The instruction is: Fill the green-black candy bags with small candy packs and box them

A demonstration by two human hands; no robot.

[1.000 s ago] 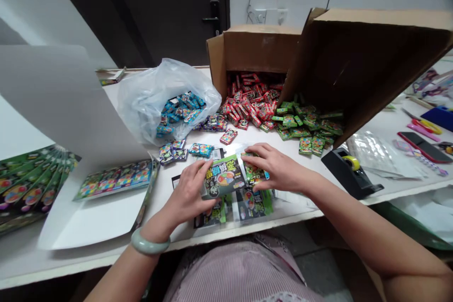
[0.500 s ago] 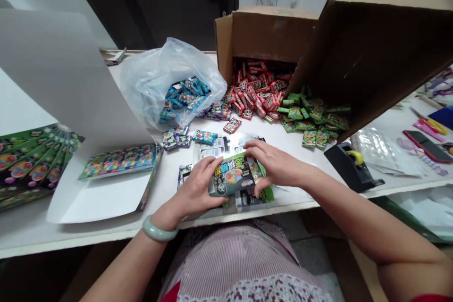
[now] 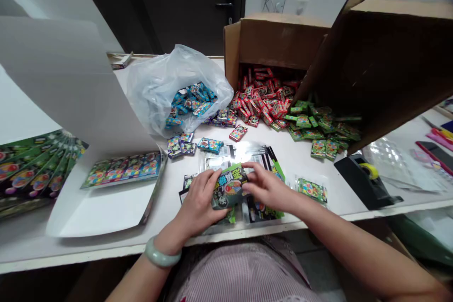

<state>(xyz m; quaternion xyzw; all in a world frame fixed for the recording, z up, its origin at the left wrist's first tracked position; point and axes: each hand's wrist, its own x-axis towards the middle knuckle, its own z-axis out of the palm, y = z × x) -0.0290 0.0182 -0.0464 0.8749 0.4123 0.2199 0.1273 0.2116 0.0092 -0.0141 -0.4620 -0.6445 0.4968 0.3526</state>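
A green-and-black printed packet (image 3: 230, 188) is held over the front of the table. My left hand (image 3: 202, 197) grips its left end, the thumb along the near edge. At the right end, my right hand (image 3: 264, 184) has its fingers bent and closed on the packet's edge. Beneath the hands lie flat black-and-green printed packs (image 3: 264, 210) in clear plastic, partly covered. Just beyond sit a blue candy box (image 3: 210, 145), a red candy box (image 3: 238, 132) and several purple ones (image 3: 180, 145). Right of my right forearm lies a small green pack in clear wrap (image 3: 312, 190).
A plastic bag (image 3: 152, 85) holds blue boxes. Red boxes (image 3: 262, 99) spill from a carton (image 3: 279, 42); green boxes (image 3: 318, 122) lie beside its flap. At right stands a tape dispenser (image 3: 366, 184). An open white-lined display box (image 3: 99, 214) holds a row of boxes at left.
My right fingers have drawn closer together at the packet's right end. The green piece beside it there no longer shows. The whole view has shifted slightly.
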